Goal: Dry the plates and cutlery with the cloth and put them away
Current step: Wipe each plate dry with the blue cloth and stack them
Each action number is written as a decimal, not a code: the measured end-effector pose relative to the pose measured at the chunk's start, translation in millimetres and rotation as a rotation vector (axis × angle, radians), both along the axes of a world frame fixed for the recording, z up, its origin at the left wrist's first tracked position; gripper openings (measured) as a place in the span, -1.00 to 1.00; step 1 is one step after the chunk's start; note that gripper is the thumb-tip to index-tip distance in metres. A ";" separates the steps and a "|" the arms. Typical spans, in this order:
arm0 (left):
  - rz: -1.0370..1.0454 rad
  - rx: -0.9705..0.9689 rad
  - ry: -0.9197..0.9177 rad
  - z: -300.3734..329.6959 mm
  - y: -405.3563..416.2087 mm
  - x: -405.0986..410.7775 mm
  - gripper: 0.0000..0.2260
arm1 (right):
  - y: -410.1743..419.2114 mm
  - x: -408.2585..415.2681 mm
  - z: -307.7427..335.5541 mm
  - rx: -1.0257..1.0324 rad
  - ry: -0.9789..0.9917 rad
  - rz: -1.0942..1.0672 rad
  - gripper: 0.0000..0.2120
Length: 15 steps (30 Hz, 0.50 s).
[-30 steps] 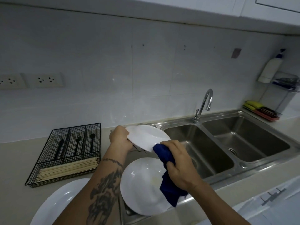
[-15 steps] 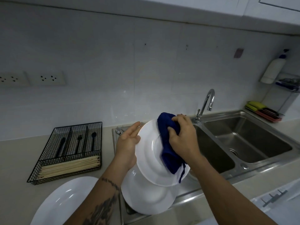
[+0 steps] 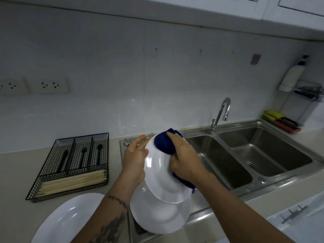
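Observation:
I hold a white plate (image 3: 157, 172) upright and tilted over the sink's draining board, my left hand (image 3: 134, 160) gripping its left rim. My right hand (image 3: 184, 162) presses a dark blue cloth (image 3: 164, 143) against the plate's upper face. Below it a second white plate (image 3: 157, 218) rests on the draining board. A larger white plate (image 3: 70, 220) lies on the counter at the lower left. Metal cutlery (image 3: 128, 142) lies at the back of the draining board, partly hidden by my left hand.
A black wire cutlery tray (image 3: 70, 165) with black utensils and wooden chopsticks stands on the counter to the left. A double steel sink (image 3: 245, 155) with a tap (image 3: 220, 111) is on the right. Sponges (image 3: 278, 118) and a soap bottle (image 3: 292, 74) sit at the far right.
The plate went from flat over the draining board to upright in front of me. My right hand and the cloth moved onto its face and now rub near the top rim.

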<state>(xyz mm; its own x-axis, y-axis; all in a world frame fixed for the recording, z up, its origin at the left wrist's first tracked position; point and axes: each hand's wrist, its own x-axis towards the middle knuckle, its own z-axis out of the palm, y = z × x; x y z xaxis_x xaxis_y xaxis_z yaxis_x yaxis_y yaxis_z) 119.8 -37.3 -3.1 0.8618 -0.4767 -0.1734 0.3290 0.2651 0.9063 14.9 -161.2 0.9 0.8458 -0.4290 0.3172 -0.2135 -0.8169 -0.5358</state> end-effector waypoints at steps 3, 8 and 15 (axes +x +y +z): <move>0.025 0.013 -0.012 0.6 9.7 6.5 -0.47 | -21.8 -11.4 3.7 0.123 -0.045 -0.203 -0.45; -0.001 0.049 -0.004 -0.9 12.5 4.0 -0.50 | -21.3 -5.6 10.3 0.060 -0.150 -0.445 -0.66; 0.061 -0.005 -0.021 17.2 -3.6 -4.1 -0.58 | 50.6 6.4 -18.8 -0.203 -0.054 0.016 -0.29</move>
<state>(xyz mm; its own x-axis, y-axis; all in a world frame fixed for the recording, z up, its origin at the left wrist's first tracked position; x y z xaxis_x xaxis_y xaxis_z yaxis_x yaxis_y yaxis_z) 115.7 -41.0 14.1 0.8929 -0.4236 -0.1526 0.2928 0.2890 0.9115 21.2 -110.6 -18.0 0.8313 -0.3381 0.4411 -0.1745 -0.9123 -0.3704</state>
